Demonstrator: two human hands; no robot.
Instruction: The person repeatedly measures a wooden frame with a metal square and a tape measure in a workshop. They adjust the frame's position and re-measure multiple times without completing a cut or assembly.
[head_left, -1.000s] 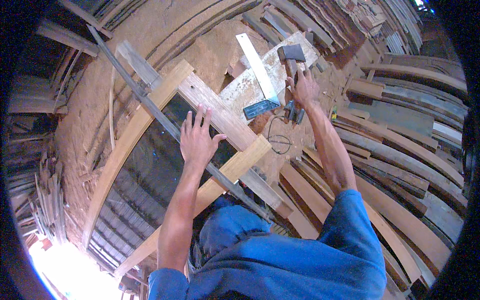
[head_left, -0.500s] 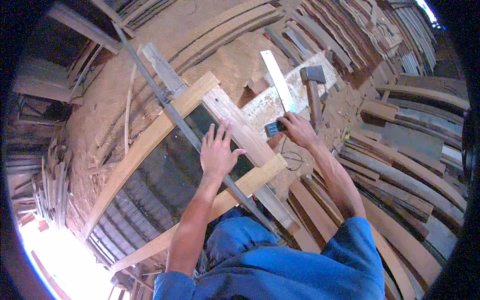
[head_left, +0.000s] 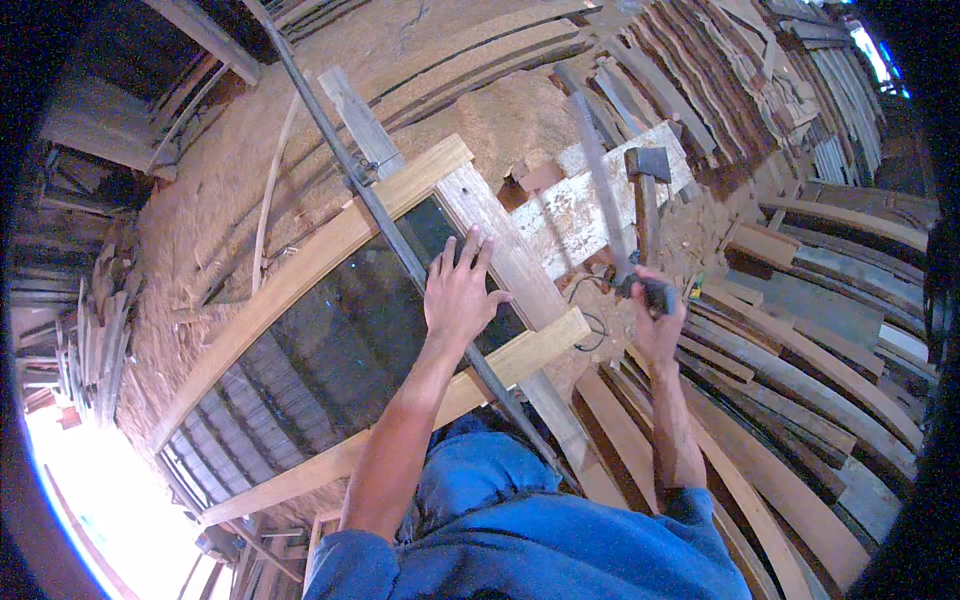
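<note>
My left hand (head_left: 462,295) rests with fingers spread at the end of a wooden frame (head_left: 335,235), beside its end rail (head_left: 500,235). Dark, shiny glass-like panel (head_left: 325,325) fills the space inside the frame. A long metal bar clamp (head_left: 385,225) crosses the frame and passes under my left hand or wrist. Held up to the right, my right hand (head_left: 657,315) is closed round the dark handle of a handsaw (head_left: 605,195). The saw's blade points away from me and is smeared by motion. Its teeth cannot be made out.
A hatchet (head_left: 648,165) lies on a whitish, stained board (head_left: 580,215) beyond the saw. A thin dark cord (head_left: 592,330) loops near the frame's corner. Planks (head_left: 800,440) are stacked at right, and sawdust (head_left: 480,120) covers the ground ahead.
My right hand has lifted the handsaw off the whitish board and drawn it right and nearer. My left hand stays on the frame's end while the whole view shifts slightly.
</note>
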